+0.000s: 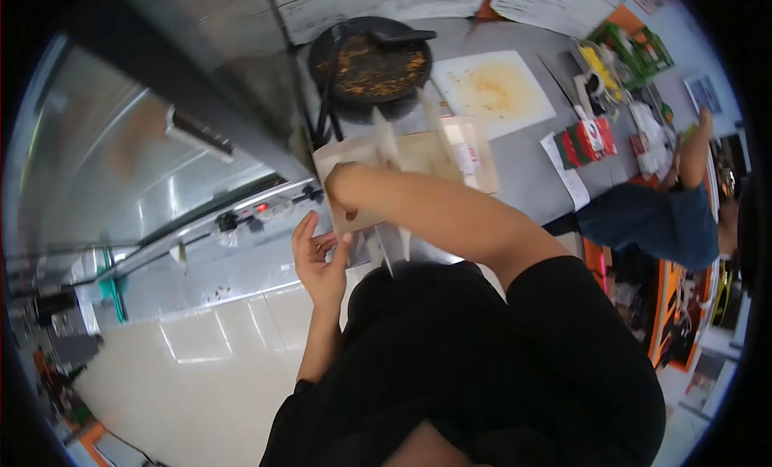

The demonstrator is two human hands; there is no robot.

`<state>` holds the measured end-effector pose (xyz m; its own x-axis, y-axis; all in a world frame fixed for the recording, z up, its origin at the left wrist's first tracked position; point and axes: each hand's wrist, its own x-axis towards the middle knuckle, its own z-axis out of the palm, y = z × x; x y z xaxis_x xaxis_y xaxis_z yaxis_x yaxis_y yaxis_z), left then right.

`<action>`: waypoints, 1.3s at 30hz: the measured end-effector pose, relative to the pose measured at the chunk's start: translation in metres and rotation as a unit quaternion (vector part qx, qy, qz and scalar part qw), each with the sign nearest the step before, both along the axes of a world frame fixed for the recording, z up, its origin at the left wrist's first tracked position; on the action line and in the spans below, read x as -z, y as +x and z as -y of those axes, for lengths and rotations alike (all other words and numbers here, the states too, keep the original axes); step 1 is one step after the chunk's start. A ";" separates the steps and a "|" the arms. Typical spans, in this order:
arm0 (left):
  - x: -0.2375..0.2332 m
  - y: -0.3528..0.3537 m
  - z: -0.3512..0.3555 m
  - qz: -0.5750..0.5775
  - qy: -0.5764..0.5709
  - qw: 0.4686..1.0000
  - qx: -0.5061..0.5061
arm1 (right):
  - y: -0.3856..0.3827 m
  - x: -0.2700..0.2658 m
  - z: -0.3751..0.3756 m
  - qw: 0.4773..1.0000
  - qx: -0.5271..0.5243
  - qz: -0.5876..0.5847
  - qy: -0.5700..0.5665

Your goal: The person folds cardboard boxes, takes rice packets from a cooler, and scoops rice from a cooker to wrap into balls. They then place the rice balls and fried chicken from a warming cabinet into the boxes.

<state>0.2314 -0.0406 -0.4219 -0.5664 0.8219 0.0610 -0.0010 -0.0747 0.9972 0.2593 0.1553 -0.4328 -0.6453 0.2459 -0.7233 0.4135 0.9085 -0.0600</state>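
A pale brown cardboard box (418, 152) with upright flaps stands open at the counter's edge in front of me. My right arm reaches across it, and my right hand (344, 185) is bent down at the box's left panel (362, 219); its fingers are hidden. Just below that panel's lower left corner, my left hand (320, 262) is raised with its fingers apart and holds nothing. Its thumb tip comes close to the panel's edge. A white packet with red print (468, 158) lies on the box's right side.
Behind the box are a black pan (370, 65) with brown food bits and utensils, and a stained white cutting board (494, 93). A red and green carton (585, 141) and paper slip (565, 171) lie right. Glass cabinet (153, 169) at left; another person (655, 218) at right.
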 end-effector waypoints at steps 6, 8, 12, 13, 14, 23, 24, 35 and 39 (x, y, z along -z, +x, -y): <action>-0.001 -0.004 -0.004 -0.041 -0.022 0.998 0.035 | 0.012 -0.050 0.023 0.993 0.065 -0.060 0.082; -0.001 -0.006 -0.003 -0.046 -0.023 0.998 0.042 | 0.029 -0.058 0.037 0.962 0.111 -0.193 0.159; 0.001 -0.008 -0.001 -0.054 -0.039 0.997 0.048 | 0.121 -0.108 0.057 0.817 0.052 -0.572 0.050; 0.001 -0.008 -0.001 -0.104 -0.033 0.993 0.037 | 0.150 -0.119 0.064 0.786 0.091 -0.610 0.046; 0.000 -0.008 -0.001 -0.154 -0.029 0.987 0.024 | 0.181 -0.127 0.071 0.751 0.128 -0.646 0.040; 0.000 0.051 0.021 -0.409 0.113 0.905 -0.036 | 0.367 0.064 0.087 0.589 0.606 -0.526 0.102; -0.016 0.070 0.017 -0.361 0.118 0.925 -0.008 | 0.364 0.051 0.079 0.627 0.557 -0.542 0.051; -0.073 0.152 0.035 -0.234 0.063 0.969 -0.040 | 0.416 0.110 0.083 0.728 0.493 -0.475 -0.047; -0.056 0.157 0.082 -0.221 0.013 0.971 -0.091 | 0.400 0.083 0.104 0.742 0.409 -0.527 0.061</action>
<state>0.3880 -0.1225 -0.3658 -0.6155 0.7061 0.3501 0.4424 -0.0581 0.8949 0.6597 0.0516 -0.5161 -0.4352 0.8898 0.1375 0.6123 0.4045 -0.6793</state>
